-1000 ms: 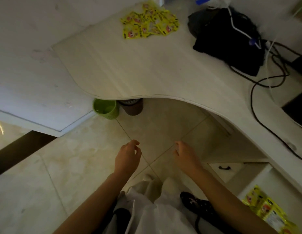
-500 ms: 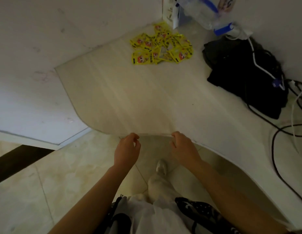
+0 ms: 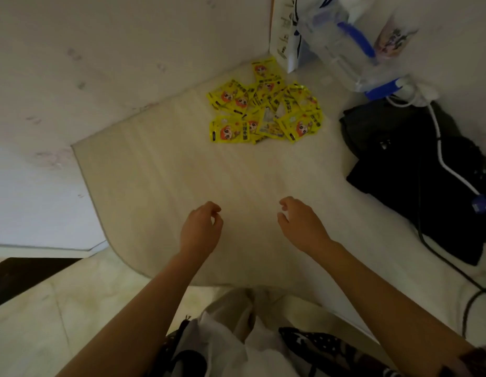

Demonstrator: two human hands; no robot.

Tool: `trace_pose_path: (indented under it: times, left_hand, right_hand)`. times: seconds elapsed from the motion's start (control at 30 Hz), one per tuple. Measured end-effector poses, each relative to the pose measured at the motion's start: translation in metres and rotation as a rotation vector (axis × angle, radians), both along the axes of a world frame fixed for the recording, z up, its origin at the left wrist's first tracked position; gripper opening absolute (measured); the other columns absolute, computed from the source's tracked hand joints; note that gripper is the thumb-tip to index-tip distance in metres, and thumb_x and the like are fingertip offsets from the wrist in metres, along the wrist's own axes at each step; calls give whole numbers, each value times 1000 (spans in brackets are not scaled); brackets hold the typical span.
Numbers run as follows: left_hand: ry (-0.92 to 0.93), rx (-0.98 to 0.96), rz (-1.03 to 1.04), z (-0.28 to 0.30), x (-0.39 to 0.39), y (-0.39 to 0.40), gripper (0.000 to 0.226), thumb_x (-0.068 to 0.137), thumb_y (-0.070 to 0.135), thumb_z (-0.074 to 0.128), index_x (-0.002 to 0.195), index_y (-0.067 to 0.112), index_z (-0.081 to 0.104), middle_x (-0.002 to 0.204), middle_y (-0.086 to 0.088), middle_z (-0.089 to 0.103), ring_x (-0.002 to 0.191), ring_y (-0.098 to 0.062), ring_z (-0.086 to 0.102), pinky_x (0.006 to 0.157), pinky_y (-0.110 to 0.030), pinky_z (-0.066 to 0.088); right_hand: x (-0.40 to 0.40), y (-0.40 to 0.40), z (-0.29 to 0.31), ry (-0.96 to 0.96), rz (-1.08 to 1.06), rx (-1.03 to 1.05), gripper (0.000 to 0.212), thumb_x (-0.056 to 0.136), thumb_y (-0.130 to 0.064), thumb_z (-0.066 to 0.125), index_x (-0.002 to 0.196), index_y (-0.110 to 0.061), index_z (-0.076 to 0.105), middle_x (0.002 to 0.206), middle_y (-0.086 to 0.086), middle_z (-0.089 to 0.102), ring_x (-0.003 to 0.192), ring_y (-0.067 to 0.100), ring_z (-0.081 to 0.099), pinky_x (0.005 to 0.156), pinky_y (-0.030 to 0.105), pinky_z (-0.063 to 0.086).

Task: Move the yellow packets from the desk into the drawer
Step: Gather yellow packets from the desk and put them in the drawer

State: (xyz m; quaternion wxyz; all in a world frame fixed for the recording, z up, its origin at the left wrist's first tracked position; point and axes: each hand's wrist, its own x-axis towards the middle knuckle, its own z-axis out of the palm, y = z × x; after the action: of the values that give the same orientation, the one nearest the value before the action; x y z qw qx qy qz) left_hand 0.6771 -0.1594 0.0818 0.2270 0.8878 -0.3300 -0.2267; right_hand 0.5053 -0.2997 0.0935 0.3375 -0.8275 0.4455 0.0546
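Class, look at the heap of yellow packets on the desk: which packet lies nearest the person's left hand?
The packet at the heap's front-left corner, lying flat, printed face up; the others sit behind or right of it, farther from the left hand.

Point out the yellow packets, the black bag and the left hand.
yellow packets (image 3: 265, 110): head view, middle of the pile.
black bag (image 3: 405, 170): head view, its dark top surface.
left hand (image 3: 201, 229): head view, back of the hand.

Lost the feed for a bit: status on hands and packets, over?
Left hand and right hand empty, loosely curled, above desk. Packets piled at the back, untouched. Nothing between.
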Motion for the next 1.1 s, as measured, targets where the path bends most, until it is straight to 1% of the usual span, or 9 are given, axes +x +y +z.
trace_pose_path:
  times: [0.27, 0.47, 0.57, 0.7, 0.83, 0.93, 1.0, 1.03, 1.1]
  left_hand:
    - [-24, -24, -87, 4, 89, -88, 21, 90, 15, 53, 108, 16, 64, 106, -1, 66, 101, -19, 58, 79, -27, 42]
    - [-80, 37, -258, -3, 135, -145, 30, 90, 15, 53, 119, 14, 60, 118, -7, 61, 113, -26, 51, 90, -38, 44]
    - [-124, 78, -324, -6, 145, -173, 35, 89, 14, 51, 124, 13, 57, 120, -10, 59, 117, -30, 47, 89, -42, 45]
    - [-137, 92, -407, -16, 154, -199, 39, 92, 16, 49, 130, 13, 53, 133, -8, 55, 124, -30, 42, 95, -43, 43]
    - [-232, 119, -491, -27, 154, -207, 43, 94, 26, 51, 135, 14, 48, 140, -6, 48, 132, -29, 36, 102, -41, 37]
    - [-298, 112, -473, -33, 150, -202, 40, 95, 33, 52, 130, 15, 53, 133, -6, 51, 130, -30, 38, 102, -41, 35]
    - [-304, 139, -460, -34, 145, -197, 40, 94, 34, 52, 128, 14, 55, 129, -9, 52, 126, -32, 39, 101, -41, 34]
    - [-293, 143, -445, -35, 143, -196, 40, 93, 34, 53, 128, 14, 54, 128, -10, 52, 124, -34, 40, 101, -41, 34]
    - [-273, 160, -414, -33, 139, -195, 44, 91, 31, 56, 132, 15, 50, 127, -11, 51, 122, -34, 40, 101, -42, 33]
  right_hand:
    - [55, -85, -4, 53, -40, -76, 36, 95, -21, 47, 129, -9, 49, 125, 14, 56, 114, 31, 54, 94, 39, 46]
    - [89, -148, -14, 134, -35, -127, 46, 95, -14, 48, 140, -8, 40, 140, 18, 43, 125, 36, 44, 101, 42, 39]
    - [103, -173, -19, 162, -22, -176, 54, 92, -4, 47, 144, -8, 34, 148, 19, 34, 127, 41, 39, 100, 46, 37]
    - [119, -197, -20, 209, 63, -289, 65, 89, 2, 45, 149, -16, 27, 154, 15, 26, 129, 42, 36, 97, 48, 39]
    - [127, -216, -23, 329, 188, -390, 71, 86, 2, 48, 149, -24, 26, 158, 8, 21, 139, 43, 24, 102, 53, 37]
    - [128, -220, -24, 343, 214, -450, 67, 85, 3, 51, 146, -20, 34, 156, 6, 27, 142, 41, 21, 105, 52, 32]
    - [126, -222, -25, 358, 253, -474, 63, 81, 4, 57, 140, -15, 43, 150, 8, 38, 138, 42, 28, 103, 50, 34]
    - [124, -223, -26, 360, 272, -502, 60, 77, 4, 62, 134, -13, 49, 143, 9, 46, 132, 44, 36, 99, 50, 38]
    - [122, -225, -29, 377, 314, -563, 56, 60, 6, 76, 112, -10, 62, 118, 11, 63, 113, 45, 54, 87, 46, 48]
